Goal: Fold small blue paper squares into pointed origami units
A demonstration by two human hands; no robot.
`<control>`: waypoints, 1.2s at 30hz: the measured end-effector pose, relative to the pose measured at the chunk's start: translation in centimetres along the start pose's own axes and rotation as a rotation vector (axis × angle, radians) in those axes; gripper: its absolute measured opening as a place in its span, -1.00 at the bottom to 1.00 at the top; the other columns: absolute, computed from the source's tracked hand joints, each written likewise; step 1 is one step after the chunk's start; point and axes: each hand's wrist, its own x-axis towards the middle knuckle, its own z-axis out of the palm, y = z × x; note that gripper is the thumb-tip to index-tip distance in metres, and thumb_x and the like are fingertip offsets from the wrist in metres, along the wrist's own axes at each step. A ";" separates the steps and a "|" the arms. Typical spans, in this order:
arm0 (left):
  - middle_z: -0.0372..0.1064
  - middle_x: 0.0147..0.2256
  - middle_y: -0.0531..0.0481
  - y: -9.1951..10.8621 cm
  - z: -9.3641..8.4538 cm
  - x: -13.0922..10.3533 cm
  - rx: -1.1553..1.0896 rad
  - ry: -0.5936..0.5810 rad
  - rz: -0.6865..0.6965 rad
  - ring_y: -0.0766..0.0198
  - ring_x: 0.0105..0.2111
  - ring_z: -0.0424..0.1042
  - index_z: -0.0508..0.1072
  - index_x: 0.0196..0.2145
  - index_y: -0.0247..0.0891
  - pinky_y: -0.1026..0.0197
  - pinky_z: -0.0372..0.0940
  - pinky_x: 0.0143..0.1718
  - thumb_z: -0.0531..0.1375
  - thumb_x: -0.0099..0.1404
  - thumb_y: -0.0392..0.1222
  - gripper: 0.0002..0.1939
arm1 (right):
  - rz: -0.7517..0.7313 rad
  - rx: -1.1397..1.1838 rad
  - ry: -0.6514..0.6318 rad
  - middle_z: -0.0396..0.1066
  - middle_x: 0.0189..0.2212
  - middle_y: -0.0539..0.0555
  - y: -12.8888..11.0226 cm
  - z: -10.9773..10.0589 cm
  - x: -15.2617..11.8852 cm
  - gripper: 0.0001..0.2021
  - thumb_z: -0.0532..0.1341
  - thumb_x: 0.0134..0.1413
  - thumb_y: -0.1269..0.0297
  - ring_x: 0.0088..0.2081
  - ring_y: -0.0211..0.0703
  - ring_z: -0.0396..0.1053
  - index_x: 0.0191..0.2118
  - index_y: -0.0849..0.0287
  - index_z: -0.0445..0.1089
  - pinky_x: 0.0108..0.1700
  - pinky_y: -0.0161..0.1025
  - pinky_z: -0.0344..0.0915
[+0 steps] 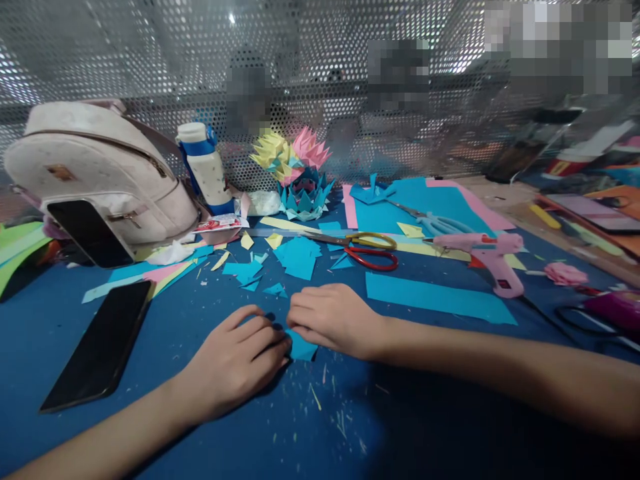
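A small piece of blue paper (pixel 303 348) lies on the blue tabletop between my hands, and they partly cover it. At its left edge my left hand (pixel 243 357) is curled, with the fingertips on the paper. My right hand (pixel 333 320) is closed over its upper right part, the fingertips tucked out of sight. Just beyond my hands lie several blue paper scraps (pixel 299 257). Scissors with yellow and red handles (pixel 373 249) rest behind my right hand. To its right lies a long blue paper strip (pixel 435 298).
At left are a phone (pixel 103 347), another phone (pixel 90 232) against a white backpack (pixel 100 160), and a bottle (pixel 206 167). Folded paper flowers (pixel 305 190) stand by the perforated metal screen (pixel 165 60). A pink glue gun (pixel 493 257) and blue-handled pliers (pixel 443 223) lie at right.
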 end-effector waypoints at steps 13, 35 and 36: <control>0.52 -0.26 -0.02 0.0 0.2 -0.2 -0.033 0.001 0.000 0.23 -0.26 0.45 0.49 -0.18 -0.33 0.00 0.27 0.03 0.12 0.44 -0.33 -0.86 | 0.102 0.063 0.072 0.43 -0.32 -0.02 -0.3 0.9 0.0 -0.92 0.17 0.25 0.32 -0.28 -0.23 0.31 -0.28 0.15 0.38 -0.35 -0.27 0.04; 0.51 -0.23 -0.04 0.1 -0.2 0.2 -0.046 0.027 -0.043 0.18 -0.25 0.40 0.51 -0.20 -0.31 0.02 0.29 -0.08 0.13 0.42 -0.31 -0.86 | -0.138 -0.191 -0.110 0.38 -0.33 0.09 -1.1 -0.6 0.4 -0.83 0.14 0.27 0.47 -0.26 -0.11 0.19 -0.34 0.24 0.42 -0.42 -0.19 -0.02; 0.52 -0.21 -0.04 0.1 -0.2 0.2 -0.045 0.027 -0.042 0.18 -0.24 0.41 0.51 -0.20 -0.31 0.01 0.29 -0.08 0.14 0.42 -0.31 -0.86 | -0.129 -0.168 -0.147 0.38 -0.31 0.10 -1.0 -1.0 0.4 -0.83 0.14 0.28 0.45 -0.26 -0.11 0.18 -0.34 0.24 0.43 -0.41 -0.19 -0.02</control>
